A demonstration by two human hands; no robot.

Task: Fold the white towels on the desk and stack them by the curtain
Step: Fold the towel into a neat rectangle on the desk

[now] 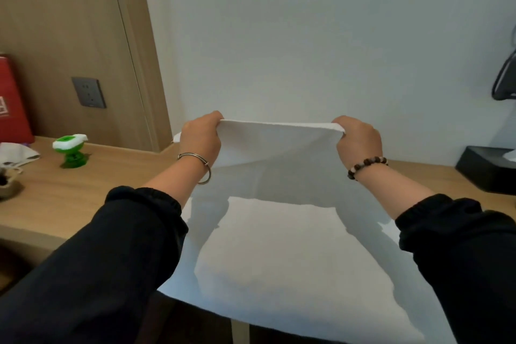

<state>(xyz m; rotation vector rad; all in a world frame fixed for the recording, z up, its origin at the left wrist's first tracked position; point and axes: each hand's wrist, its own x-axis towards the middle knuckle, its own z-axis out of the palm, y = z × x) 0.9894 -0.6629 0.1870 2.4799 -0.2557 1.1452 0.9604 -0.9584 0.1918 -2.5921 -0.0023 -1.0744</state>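
Observation:
A white towel (279, 246) lies spread over the wooden desk (83, 193), its near edge hanging past the desk's front. Its far edge is lifted off the desk and stretched taut between my hands. My left hand (201, 139) grips the far left corner, fingers curled round the cloth. The far right corner is gripped by my right hand (358, 140) the same way. Both hands are at about the same height above the desk, in front of the white wall. No curtain is in view.
A green and white toy (71, 152) stands on the desk at the left, with a red box (12, 103) and crumpled white cloth (16, 152) beyond it. A black box (487, 172) sits at the right. A wall socket (88, 92) is on the wooden panel.

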